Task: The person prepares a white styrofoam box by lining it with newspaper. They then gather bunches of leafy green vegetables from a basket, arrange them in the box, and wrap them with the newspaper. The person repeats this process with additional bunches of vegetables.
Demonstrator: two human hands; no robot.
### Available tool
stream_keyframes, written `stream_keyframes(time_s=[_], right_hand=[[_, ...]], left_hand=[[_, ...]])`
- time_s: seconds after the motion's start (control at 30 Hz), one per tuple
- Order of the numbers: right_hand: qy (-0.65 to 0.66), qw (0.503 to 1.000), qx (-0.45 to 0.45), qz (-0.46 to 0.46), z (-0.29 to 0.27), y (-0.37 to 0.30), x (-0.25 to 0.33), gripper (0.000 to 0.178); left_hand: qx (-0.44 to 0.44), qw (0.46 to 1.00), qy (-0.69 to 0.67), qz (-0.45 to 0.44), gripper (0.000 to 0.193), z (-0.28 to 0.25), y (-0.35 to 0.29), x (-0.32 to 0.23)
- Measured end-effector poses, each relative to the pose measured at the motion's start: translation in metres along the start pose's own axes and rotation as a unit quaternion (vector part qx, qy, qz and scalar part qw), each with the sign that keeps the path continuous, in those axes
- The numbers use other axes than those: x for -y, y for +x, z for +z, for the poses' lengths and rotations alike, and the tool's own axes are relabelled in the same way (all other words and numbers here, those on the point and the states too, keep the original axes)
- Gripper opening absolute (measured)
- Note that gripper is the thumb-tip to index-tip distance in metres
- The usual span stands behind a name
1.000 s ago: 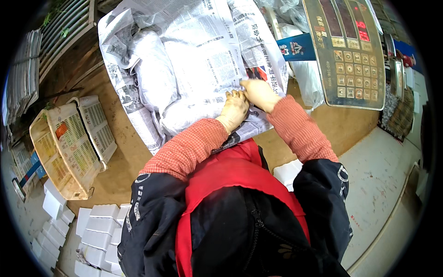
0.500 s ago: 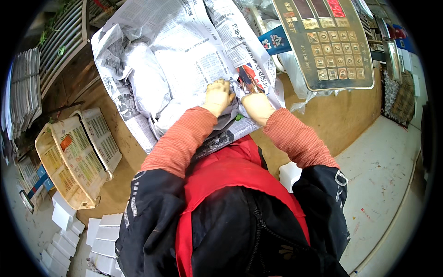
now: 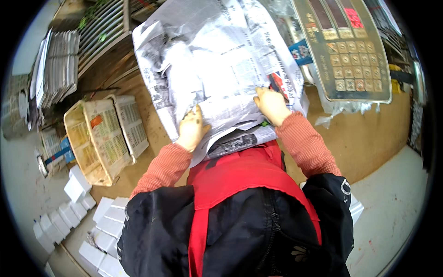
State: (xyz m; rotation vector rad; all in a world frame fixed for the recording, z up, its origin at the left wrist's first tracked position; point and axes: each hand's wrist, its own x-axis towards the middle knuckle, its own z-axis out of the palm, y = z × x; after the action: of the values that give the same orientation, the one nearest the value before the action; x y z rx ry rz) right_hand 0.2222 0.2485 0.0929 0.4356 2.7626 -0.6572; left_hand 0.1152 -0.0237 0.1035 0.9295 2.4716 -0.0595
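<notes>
Sheets of newspaper (image 3: 221, 74) lie overlapped in front of me, creased at the left, with their near edge folded over by my apron. At the near left edge, my left hand (image 3: 191, 130) rests on the paper, thumb and fingers apart. My right hand (image 3: 273, 106) lies on the paper's right side, fingers stretched out, beside a coloured printed picture (image 3: 280, 85). A small green leaf bit (image 3: 264, 123) shows at the folded edge near that hand. Whatever lies under the paper is hidden.
At the right stands a weighing scale's keypad panel (image 3: 348, 55), with clear plastic film (image 3: 330, 111) below it. A cream plastic basket (image 3: 99, 138) is at the left. Stacked newspapers (image 3: 57, 64) lie beyond it, beside a slatted rack (image 3: 104, 34). White foam boxes (image 3: 60, 221) stand lower left.
My hands have parted from the middle of the paper, the left toward its left edge, the right to its right side. The near paper lies flatter, and the view has shifted.
</notes>
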Motion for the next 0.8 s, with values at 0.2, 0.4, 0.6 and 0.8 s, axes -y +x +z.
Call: stream_keyframes(time_s=[0.2,0.4,0.6,0.8], right_hand=[[0.136,0.965,0.136,0.176,0.053,0.072,-0.037,0.06],[0.24,0.942,0.15,0.181,0.09,0.088,-0.066,0.061],[0.117,0.964,0.184,0.149,0.076,0.055,-0.043,0.06],[0.123,0.964,0.217,0.095,0.054,0.019,-0.017,0.077]], left_hand=[[0.008,0.997,-0.067,-0.023,0.085,0.003,-0.002,-0.015],[-0.056,0.988,-0.144,0.019,0.088,0.035,-0.01,-0.025],[0.047,0.994,-0.099,0.008,0.105,0.063,-0.014,-0.013],[0.079,0.989,-0.127,-0.016,0.112,0.061,-0.006,-0.018]])
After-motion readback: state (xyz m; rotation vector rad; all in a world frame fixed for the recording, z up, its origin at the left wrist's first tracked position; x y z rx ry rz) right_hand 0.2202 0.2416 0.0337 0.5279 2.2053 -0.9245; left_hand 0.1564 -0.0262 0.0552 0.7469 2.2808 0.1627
